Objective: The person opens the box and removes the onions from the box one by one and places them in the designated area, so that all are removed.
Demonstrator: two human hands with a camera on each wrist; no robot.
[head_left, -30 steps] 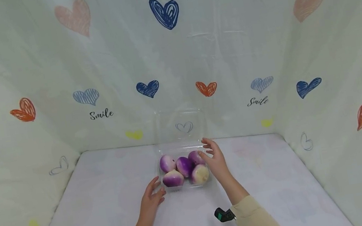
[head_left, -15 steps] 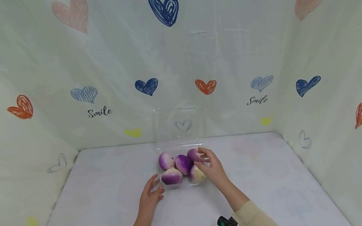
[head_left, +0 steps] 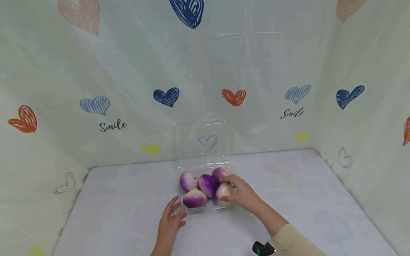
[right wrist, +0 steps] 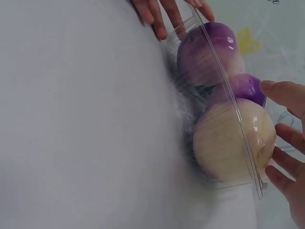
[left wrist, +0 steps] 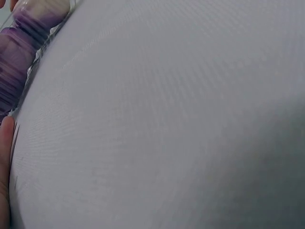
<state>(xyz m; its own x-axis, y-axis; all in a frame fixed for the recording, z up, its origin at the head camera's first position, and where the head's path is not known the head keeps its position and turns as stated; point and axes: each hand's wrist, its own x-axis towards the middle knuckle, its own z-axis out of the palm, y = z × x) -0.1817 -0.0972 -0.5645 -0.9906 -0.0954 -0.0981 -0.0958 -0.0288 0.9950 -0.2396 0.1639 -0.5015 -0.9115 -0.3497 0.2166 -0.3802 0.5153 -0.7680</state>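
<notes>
A clear plastic clamshell box (head_left: 211, 208) holds several purple-and-white turnips, its lid (head_left: 188, 148) raised at the back. My right hand (head_left: 242, 193) reaches over the box's right side, thumb and fingers curved round the pale front-right turnip (head_left: 224, 191). In the right wrist view its fingertips lie at that turnip (right wrist: 228, 143), which sits inside the box wall. My left hand (head_left: 169, 224) is at the box's left side, fingers extended along the wall beside the front-left turnip (head_left: 195, 199). Only part of that hand (left wrist: 5, 162) enters the left wrist view.
The box stands on a white-covered table (head_left: 124, 228), toward its back edge. Behind and on both sides hangs a pale curtain (head_left: 249, 50) printed with hearts and the word Smile. Black wrist cameras (head_left: 263, 249) are worn on both sleeves.
My right hand has come down and inward from the box's back right corner to the front-right turnip, its fingers drawing round it. The left hand stays at the box's left side.
</notes>
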